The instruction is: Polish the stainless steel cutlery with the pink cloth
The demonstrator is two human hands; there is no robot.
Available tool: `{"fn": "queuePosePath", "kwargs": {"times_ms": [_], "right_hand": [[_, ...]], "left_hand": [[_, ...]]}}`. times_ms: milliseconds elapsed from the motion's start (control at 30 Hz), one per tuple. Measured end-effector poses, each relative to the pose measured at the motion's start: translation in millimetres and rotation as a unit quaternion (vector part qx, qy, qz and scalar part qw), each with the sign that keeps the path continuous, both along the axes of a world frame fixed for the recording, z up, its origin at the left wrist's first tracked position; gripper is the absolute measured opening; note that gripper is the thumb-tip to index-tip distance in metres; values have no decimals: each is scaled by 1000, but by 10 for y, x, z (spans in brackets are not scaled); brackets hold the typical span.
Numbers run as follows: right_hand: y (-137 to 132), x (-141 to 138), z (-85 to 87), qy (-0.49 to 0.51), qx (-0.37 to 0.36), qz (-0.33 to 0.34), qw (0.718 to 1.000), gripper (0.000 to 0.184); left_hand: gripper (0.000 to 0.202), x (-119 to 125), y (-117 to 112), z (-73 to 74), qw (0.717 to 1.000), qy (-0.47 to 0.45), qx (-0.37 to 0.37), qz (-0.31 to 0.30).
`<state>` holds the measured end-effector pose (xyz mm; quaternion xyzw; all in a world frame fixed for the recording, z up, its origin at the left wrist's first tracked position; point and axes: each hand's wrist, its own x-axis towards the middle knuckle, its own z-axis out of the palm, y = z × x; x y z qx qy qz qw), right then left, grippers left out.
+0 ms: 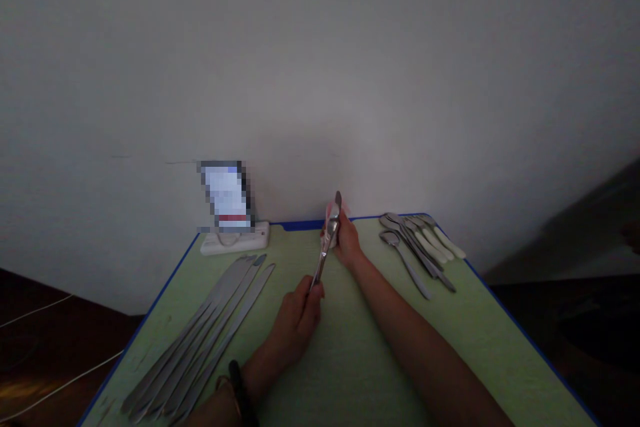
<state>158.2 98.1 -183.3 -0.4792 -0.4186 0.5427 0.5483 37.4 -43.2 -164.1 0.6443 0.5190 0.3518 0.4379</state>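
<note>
My left hand (300,317) is closed around the handle end of a metal spoon (327,243) that points up and away from me. My right hand (343,240) is closed around the spoon's upper part, with a pale pink cloth (330,217) pressed against the metal. Both hands are above the middle of a light green table (350,360) with a blue edge.
Several long metal knives (205,340) lie side by side at the left. Several spoons (420,243), some with white handles, lie at the back right. A white stand with a blurred upright object (227,203) sits at the back left against the wall.
</note>
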Motion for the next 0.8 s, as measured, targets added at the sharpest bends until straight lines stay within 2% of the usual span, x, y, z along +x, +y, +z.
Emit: {"fn": "queuePosePath", "kwargs": {"times_ms": [100,167,233,333,400,467,567,667,800], "right_hand": [[-144,10,46,-21,7,39,999,45],[-260,21,73,-66,36,57,996,39],[-375,33,89,-128,70,26,989,39],[-541,42,101,-186,110,-77,973,41],[-641,38,111,-189,143,-91,967,36],[-712,28,126,-183,169,-41,968,31],[-734,18,141,-195,156,42,967,29],[-676,25,127,-205,115,49,971,27],[-572,33,85,-188,75,46,978,30]], "left_hand": [[35,14,22,28,998,-38,-17,38],[35,15,48,39,996,-43,-14,71],[34,7,74,37,996,-19,-2,85],[30,-5,100,17,995,64,15,71],[26,1,109,3,989,130,33,59],[21,23,114,-2,977,204,46,45],[21,76,118,2,946,320,40,18],[26,121,118,12,921,389,34,-7],[29,137,115,25,912,409,45,-16]]}}
